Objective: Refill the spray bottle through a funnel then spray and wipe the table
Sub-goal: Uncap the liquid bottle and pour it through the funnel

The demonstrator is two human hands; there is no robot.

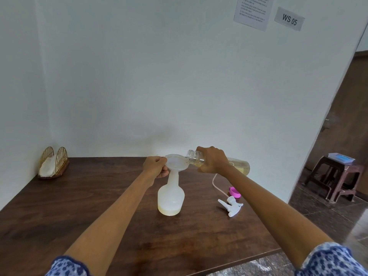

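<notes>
A translucent white spray bottle point(170, 198) stands upright mid-table with a little pale yellow liquid at its bottom. A white funnel point(176, 161) sits in its neck. My left hand point(156, 166) grips the funnel's left rim. My right hand point(212, 160) holds a clear refill bottle point(240, 165) of yellowish liquid tipped on its side, its open mouth over the funnel. The white trigger sprayer head point(231, 206) with its thin tube lies on the table to the right. A pink cap point(234, 192) lies just behind it.
A wicker holder point(53, 163) with white tissues stands at the table's far left corner by the wall. The dark wooden table point(79, 206) ends at the right near my forearm. A brown plastic stool point(332, 176) stands on the floor beyond.
</notes>
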